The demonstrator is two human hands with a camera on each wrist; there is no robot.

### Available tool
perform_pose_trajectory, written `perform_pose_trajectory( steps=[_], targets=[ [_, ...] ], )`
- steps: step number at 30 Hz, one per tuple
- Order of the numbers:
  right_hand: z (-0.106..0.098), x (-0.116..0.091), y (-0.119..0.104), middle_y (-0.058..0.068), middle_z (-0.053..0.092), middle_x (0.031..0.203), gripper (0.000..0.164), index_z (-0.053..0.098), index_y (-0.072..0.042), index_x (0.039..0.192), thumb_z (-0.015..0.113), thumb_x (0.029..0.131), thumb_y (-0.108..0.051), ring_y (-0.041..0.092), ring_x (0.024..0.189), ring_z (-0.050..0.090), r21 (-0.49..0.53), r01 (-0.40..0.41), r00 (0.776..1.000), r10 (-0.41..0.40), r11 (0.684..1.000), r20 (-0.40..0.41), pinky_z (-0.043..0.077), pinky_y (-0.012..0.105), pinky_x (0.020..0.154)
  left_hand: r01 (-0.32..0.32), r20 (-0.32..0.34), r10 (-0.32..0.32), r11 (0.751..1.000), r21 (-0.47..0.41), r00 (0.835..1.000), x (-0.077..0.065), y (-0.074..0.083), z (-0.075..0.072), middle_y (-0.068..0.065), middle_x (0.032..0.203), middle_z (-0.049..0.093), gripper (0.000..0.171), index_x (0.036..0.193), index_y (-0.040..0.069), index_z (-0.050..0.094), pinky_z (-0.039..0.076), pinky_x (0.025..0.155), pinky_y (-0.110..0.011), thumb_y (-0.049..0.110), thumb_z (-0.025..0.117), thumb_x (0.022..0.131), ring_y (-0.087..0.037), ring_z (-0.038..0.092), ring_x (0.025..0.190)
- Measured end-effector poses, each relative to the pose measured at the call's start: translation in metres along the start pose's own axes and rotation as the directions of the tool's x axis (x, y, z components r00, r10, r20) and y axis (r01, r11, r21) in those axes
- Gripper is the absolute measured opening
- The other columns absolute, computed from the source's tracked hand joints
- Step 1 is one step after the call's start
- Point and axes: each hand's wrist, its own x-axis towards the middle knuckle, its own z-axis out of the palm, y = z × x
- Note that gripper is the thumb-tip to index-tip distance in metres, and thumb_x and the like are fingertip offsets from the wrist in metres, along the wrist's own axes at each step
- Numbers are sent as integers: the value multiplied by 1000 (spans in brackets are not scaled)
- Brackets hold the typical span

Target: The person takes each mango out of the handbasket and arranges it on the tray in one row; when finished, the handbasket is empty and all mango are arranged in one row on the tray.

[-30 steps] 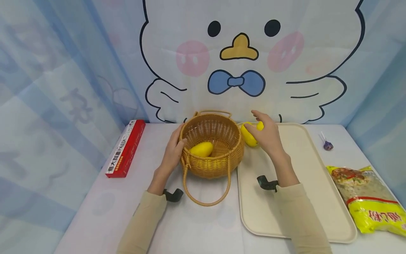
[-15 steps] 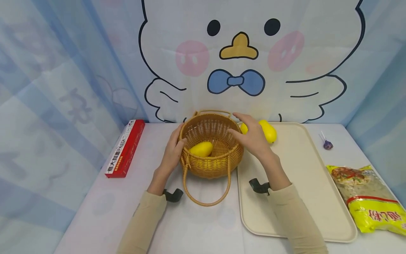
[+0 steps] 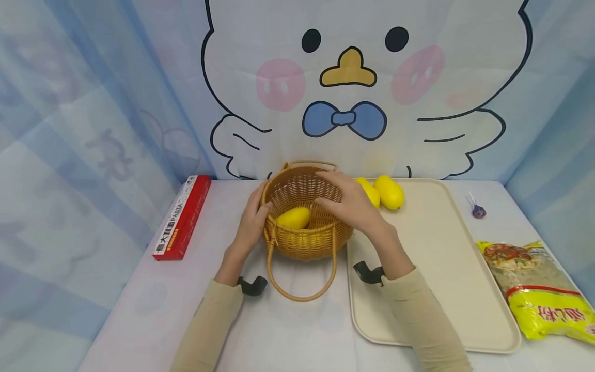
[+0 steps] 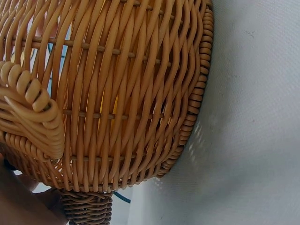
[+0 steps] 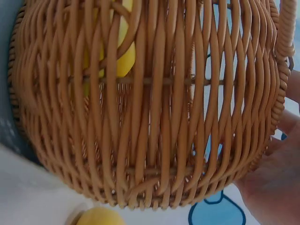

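Observation:
A round wicker basket (image 3: 309,243) stands mid-table, its front handle (image 3: 301,298) folded down onto the cloth. One smooth yellow oval fruit (image 3: 294,218) lies inside and shows through the weave in the right wrist view. My left hand (image 3: 248,219) grips the basket's left rim, thumb over the edge and fingers along the outer wall. Over the right rim, my right hand (image 3: 355,204) has its thumb and fingers spread apart, with no object visible between them. Two more yellow fruits, one nearer (image 3: 369,192) and one farther right (image 3: 389,192), sit at the back left of the cream tray (image 3: 432,289).
At the left lies a red and white pasta box (image 3: 182,219). Right of the tray are a small wrapped lollipop (image 3: 478,210) and a yellow noodle packet (image 3: 539,289). A curtain with a cartoon bird (image 3: 344,150) closes off the table's back edge.
My right hand has moved left from above the fruits on the tray to the basket's right rim, uncovering both fruits. The left hand has kept its grip on the basket.

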Motion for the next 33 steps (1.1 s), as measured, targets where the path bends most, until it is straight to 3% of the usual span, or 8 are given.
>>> perform_pose_trajectory(
  steps=[4, 9, 16, 19, 25, 29, 33],
  targets=[
    [5, 6, -8, 3, 50, 150, 61, 48, -21, 147, 71, 91, -29, 26, 142, 43, -24, 2, 995, 0, 1000, 95, 38, 48, 116, 7, 4, -7, 1000, -11, 1000, 0, -1, 0, 2, 164, 25, 57, 158, 30, 24, 23, 124, -47, 29, 40, 104, -20, 26, 152],
    [13, 18, -16, 2, 48, 153, 65, 44, -22, 150, 69, 91, -32, 25, 144, 41, -96, 11, 973, 12, 995, 230, 36, 47, 118, 27, 18, -27, 1000, -8, 999, 1, 1, -1, -3, 165, 23, 58, 159, 26, 21, 22, 125, -47, 23, 39, 104, -24, 25, 152],
    [27, 32, -17, 2, 45, 155, 68, 40, -24, 153, 70, 91, -29, 26, 145, 40, -152, 16, 937, 38, 988, 348, 33, 48, 120, 37, 45, -37, 999, -3, 998, -12, 44, -10, -13, 164, 24, 59, 159, 12, 22, 24, 123, -51, 18, 38, 103, -32, 27, 151],
    [31, 37, -16, 2, 47, 154, 67, 43, -20, 151, 70, 90, -26, 26, 145, 40, -155, 17, 920, 46, 988, 390, 33, 47, 120, 38, 48, -37, 999, -5, 998, -10, 39, -9, -12, 164, 24, 58, 159, 13, 22, 24, 124, -48, 18, 38, 103, -30, 27, 151],
    [37, 46, -15, 4, 48, 153, 66, 45, -15, 150, 70, 90, -24, 27, 144, 41, -197, 55, 889, 42, 979, 456, 32, 45, 120, 28, 35, -28, 1000, 0, 999, 1, 7, -3, -6, 165, 22, 59, 160, 19, 21, 23, 124, -47, 21, 39, 103, -27, 25, 152],
    [41, 50, -14, 5, 47, 154, 65, 45, -14, 150, 70, 91, -23, 26, 145, 40, -206, 49, 868, 61, 977, 493, 33, 44, 120, 8, 25, -7, 1000, -10, 1000, 0, 1, -1, -2, 166, 22, 59, 160, 23, 21, 24, 124, -48, 26, 39, 104, -24, 25, 152],
    [45, 54, -13, 4, 44, 156, 66, 44, -15, 151, 70, 91, -25, 25, 147, 37, -194, 27, 826, 88, 981, 556, 31, 44, 121, -3, 14, 3, 1000, -19, 1000, -1, 1, 0, 1, 165, 24, 58, 159, 25, 22, 24, 124, -48, 28, 39, 104, -22, 26, 152]
  ],
)
